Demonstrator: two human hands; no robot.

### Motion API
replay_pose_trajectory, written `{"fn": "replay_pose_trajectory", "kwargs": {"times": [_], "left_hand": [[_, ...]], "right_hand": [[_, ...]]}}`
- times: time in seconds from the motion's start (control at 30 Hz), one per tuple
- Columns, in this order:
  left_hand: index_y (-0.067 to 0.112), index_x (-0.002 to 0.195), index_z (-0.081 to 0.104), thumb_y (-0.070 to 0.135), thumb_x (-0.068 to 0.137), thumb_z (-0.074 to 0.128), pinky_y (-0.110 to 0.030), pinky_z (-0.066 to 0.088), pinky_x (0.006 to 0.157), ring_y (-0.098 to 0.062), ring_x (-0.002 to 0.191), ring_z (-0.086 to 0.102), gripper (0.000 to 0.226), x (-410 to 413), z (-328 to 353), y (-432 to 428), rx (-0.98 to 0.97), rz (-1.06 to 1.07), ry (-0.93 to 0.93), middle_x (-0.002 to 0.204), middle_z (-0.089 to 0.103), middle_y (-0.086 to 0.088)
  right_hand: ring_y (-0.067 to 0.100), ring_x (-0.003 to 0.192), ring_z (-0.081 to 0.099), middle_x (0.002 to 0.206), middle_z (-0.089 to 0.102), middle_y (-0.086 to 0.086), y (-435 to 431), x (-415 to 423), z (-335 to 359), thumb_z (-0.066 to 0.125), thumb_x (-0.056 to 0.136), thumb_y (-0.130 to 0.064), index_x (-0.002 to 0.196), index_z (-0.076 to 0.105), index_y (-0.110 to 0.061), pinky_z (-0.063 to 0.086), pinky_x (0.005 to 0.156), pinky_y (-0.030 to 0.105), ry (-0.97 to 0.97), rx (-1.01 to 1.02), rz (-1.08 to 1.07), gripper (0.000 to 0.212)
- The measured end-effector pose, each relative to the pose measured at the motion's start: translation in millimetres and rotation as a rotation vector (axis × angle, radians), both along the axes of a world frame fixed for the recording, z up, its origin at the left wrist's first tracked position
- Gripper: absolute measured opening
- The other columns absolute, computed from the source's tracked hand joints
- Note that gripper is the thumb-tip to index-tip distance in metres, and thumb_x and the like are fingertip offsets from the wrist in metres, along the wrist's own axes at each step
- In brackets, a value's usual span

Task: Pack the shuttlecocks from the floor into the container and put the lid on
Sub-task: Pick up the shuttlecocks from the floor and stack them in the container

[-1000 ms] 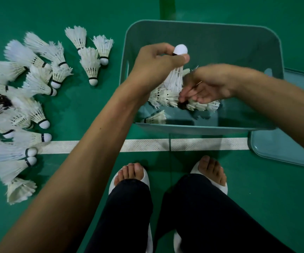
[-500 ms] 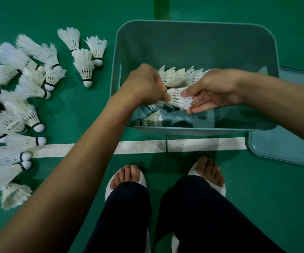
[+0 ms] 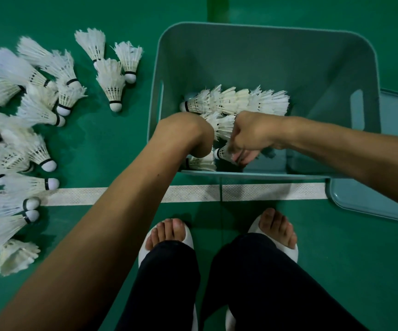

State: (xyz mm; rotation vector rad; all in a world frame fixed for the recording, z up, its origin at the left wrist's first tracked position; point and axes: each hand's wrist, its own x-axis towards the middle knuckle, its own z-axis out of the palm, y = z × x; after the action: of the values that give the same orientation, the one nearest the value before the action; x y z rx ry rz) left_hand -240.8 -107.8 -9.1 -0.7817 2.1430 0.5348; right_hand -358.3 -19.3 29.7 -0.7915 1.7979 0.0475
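A cluster of white shuttlecocks (image 3: 236, 101) lies on the bottom of the grey-green container (image 3: 253, 58), toward its near left corner, with their feathers overlapping. The right hand (image 3: 248, 137) reaches down among them, its fingers (image 3: 242, 158) curled round one shuttlecock (image 3: 223, 152) whose cork tip points left. The left hand (image 3: 189, 137) dips into the container just beside it with the wrist bent downward. Its fingers are hidden, so I cannot tell whether it grips anything.

Many loose shuttlecocks (image 3: 38, 111) lie in a heap on the green floor (image 3: 112, 144) to the left of the container. The lid (image 3: 372, 201) lies flat on the floor at the container's right side, partly hidden behind it. A white line (image 3: 193, 193) crosses the floor just in front of the container. Below it stand two feet in white slippers (image 3: 288, 253), with dark trousers (image 3: 253, 295) above them.
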Motion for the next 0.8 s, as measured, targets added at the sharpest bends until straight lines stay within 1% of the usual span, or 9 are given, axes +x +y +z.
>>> {"fn": "replay_pose_trajectory", "kwargs": {"times": [0.07,0.2,0.27,0.4,0.47,0.53,0.63,0.7,0.8], "left_hand": [[0.019,0.093,0.071,0.027,0.091,0.060,-0.048,0.057,0.095,-0.029,0.101,0.068,0.013,2,5,-1,0.011,0.011,-0.002,0.103,0.068,-0.004],[0.014,0.124,0.070,0.003,0.086,0.042,-0.049,0.057,0.096,-0.032,0.101,0.066,0.048,1,16,0,0.124,-0.023,-0.072,0.126,0.066,-0.009],[0.013,0.124,0.070,0.000,0.084,0.041,-0.049,0.059,0.092,-0.032,0.095,0.065,0.051,0,18,1,0.129,-0.029,-0.060,0.125,0.066,-0.010],[0.013,0.117,0.072,0.005,0.084,0.044,-0.050,0.057,0.095,-0.032,0.103,0.067,0.044,1,15,-3,0.104,-0.015,0.017,0.126,0.067,-0.009],[0.010,0.097,0.072,0.006,0.087,0.046,-0.052,0.058,0.092,-0.032,0.094,0.067,0.028,3,15,-5,0.098,0.015,0.051,0.107,0.069,-0.011],[0.008,0.087,0.068,0.006,0.088,0.046,-0.053,0.058,0.090,-0.034,0.092,0.067,0.022,4,15,-5,0.088,0.028,0.066,0.098,0.067,-0.012],[0.012,0.111,0.073,0.005,0.082,0.044,-0.050,0.056,0.097,-0.032,0.105,0.068,0.041,4,14,-2,0.116,0.029,0.033,0.118,0.070,-0.008],[0.013,0.119,0.072,0.004,0.081,0.042,-0.049,0.057,0.097,-0.031,0.106,0.068,0.050,4,24,-1,0.120,0.034,0.042,0.123,0.069,-0.008],[0.018,0.118,0.072,0.003,0.086,0.045,-0.045,0.055,0.101,-0.030,0.111,0.066,0.045,9,61,2,0.060,0.121,0.241,0.126,0.068,-0.009]], "right_hand": [[0.020,0.059,0.072,0.090,0.074,0.020,-2,-4,2,0.067,0.095,-0.002,0.108,0.067,0.011,0.063,0.054,0.028,0.053,-0.016,0.019,0.019],[0.017,0.054,0.069,0.092,0.072,0.021,1,-9,3,0.067,0.094,-0.001,0.109,0.067,0.011,0.059,0.048,0.022,0.011,-0.014,-0.052,0.019],[0.017,0.062,0.070,0.095,0.073,0.018,4,-5,-6,0.067,0.093,0.002,0.112,0.067,0.010,0.062,0.055,0.023,-0.059,0.017,-0.138,0.020],[0.025,0.101,0.070,0.104,0.073,0.017,6,11,-31,0.067,0.092,0.005,0.106,0.069,0.006,0.058,0.097,0.043,-0.166,0.049,-0.316,0.014],[0.024,0.096,0.066,0.092,0.069,0.016,6,18,-39,0.066,0.092,0.007,0.102,0.068,0.005,0.054,0.103,0.045,-0.190,0.039,-0.380,0.010],[0.024,0.089,0.066,0.087,0.068,0.016,5,21,-45,0.068,0.092,0.004,0.108,0.069,0.010,0.056,0.100,0.045,-0.139,0.018,-0.404,0.017],[0.023,0.088,0.066,0.092,0.070,0.014,2,18,-42,0.072,0.093,-0.010,0.103,0.071,0.006,0.057,0.098,0.041,-0.101,0.044,-0.312,0.019],[0.022,0.081,0.067,0.088,0.071,0.011,-2,13,-27,0.072,0.095,-0.021,0.086,0.070,-0.001,0.059,0.085,0.034,-0.069,0.073,-0.181,0.022],[0.029,0.069,0.076,0.078,0.072,0.017,-8,4,15,0.074,0.092,-0.014,0.082,0.067,0.007,0.064,0.062,0.032,0.042,-0.031,-0.150,0.024]]}}
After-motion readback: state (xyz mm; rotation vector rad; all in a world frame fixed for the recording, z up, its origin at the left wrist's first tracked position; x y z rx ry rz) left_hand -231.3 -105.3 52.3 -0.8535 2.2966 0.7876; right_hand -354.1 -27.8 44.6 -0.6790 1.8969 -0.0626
